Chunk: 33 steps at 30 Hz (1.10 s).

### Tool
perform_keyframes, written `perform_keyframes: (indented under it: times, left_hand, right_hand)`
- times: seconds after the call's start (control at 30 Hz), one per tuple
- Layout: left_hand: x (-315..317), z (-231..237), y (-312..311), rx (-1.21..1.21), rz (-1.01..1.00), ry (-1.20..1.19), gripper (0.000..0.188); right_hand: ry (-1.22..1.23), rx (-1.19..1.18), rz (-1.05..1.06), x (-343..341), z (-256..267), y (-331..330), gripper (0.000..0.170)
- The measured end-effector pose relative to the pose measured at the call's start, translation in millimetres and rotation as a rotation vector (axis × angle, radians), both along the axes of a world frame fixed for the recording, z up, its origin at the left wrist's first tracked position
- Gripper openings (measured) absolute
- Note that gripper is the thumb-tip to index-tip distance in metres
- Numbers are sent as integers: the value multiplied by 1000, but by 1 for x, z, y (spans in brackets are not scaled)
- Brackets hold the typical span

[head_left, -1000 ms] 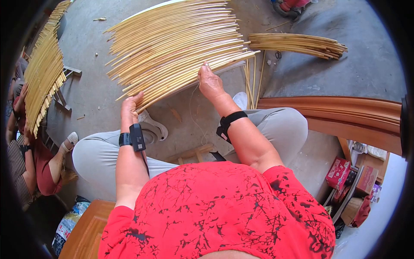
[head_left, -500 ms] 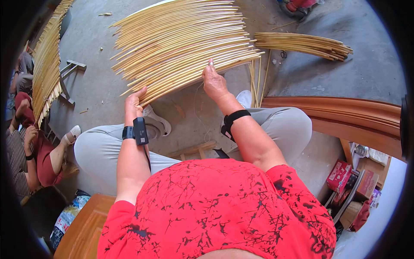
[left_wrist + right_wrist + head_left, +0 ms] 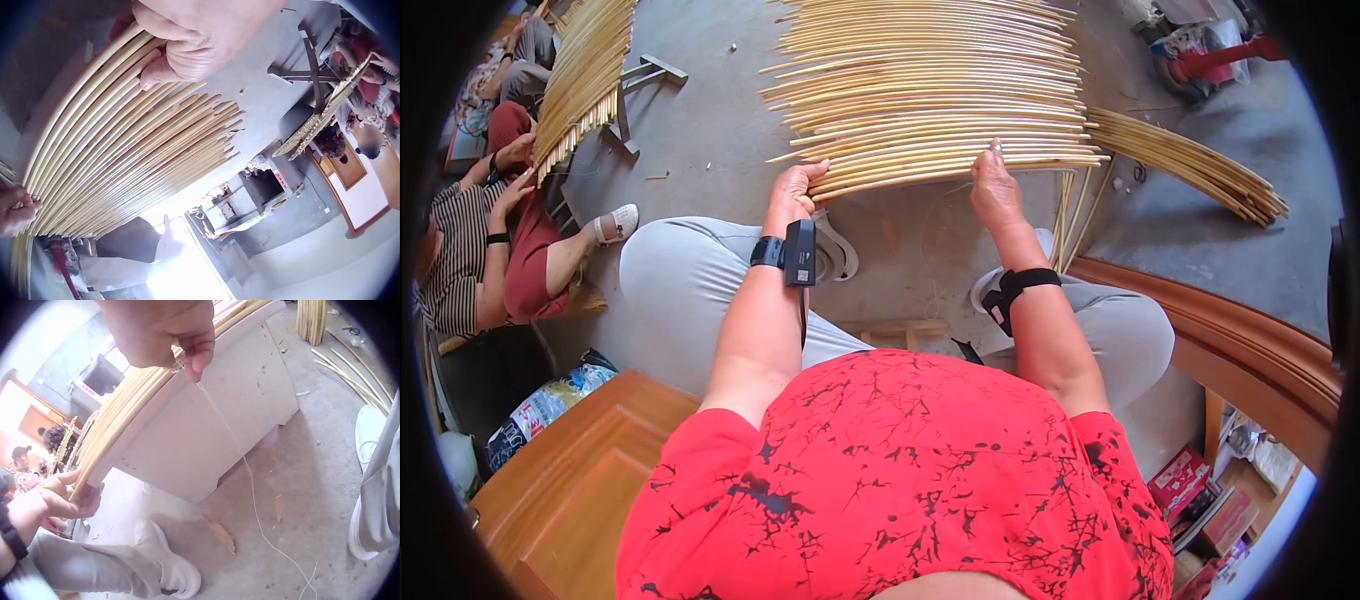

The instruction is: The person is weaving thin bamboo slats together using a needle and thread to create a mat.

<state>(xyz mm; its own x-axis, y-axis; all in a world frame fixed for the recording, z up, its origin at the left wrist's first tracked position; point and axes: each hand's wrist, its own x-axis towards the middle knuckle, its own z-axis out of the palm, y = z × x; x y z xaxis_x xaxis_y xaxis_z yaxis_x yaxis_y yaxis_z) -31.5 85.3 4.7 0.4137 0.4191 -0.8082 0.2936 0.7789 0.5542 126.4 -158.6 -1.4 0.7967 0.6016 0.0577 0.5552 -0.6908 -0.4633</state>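
A mat of long thin yellowish sticks [image 3: 930, 110] lies in front of me, its rods running side to side. My left hand [image 3: 792, 190] grips the left ends of the nearest rods, thumb on top and fingers underneath. At the near edge toward the right end, my right hand [image 3: 997, 192] pinches a thin white string [image 3: 255, 494]. In the right wrist view the string hangs from the fingertips down to the floor. Beneath the rods shows a pale board [image 3: 206, 434] with a curved upper edge.
A bundle of loose sticks [image 3: 1190, 165] lies at the right, above a brown wooden beam [image 3: 1240, 345]. Leftward, another person works at a second stick mat [image 3: 585, 75] beside a metal stand [image 3: 655, 75]. A wooden panel [image 3: 600, 480] stands near my left elbow.
The head view has turned left, so the mat and both hands appear farther right and more of the neighbouring person shows. Both hands stay at the mat's near edge.
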Motion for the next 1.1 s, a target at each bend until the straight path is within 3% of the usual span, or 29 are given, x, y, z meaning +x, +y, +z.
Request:
perform_keyframes:
  times: [0.5,0.8,1.03,1.1]
  left_hand:
    - [3,-2,-6,53,75,-33,23]
    - [3,-19,-2,87,14,-96,19]
    - [-2,-15,-2,119,-106,-115,15]
    - [-2,-18,-2,120,-62,-115,16]
  right_hand:
    - [-2,-44,-13,-1,6,4,5]
    - [-44,-22,-3,-1,1,4,8]
    - [-110,-48,-36,1,-8,4,20]
    - [-68,-104,-13,0,-3,3,27]
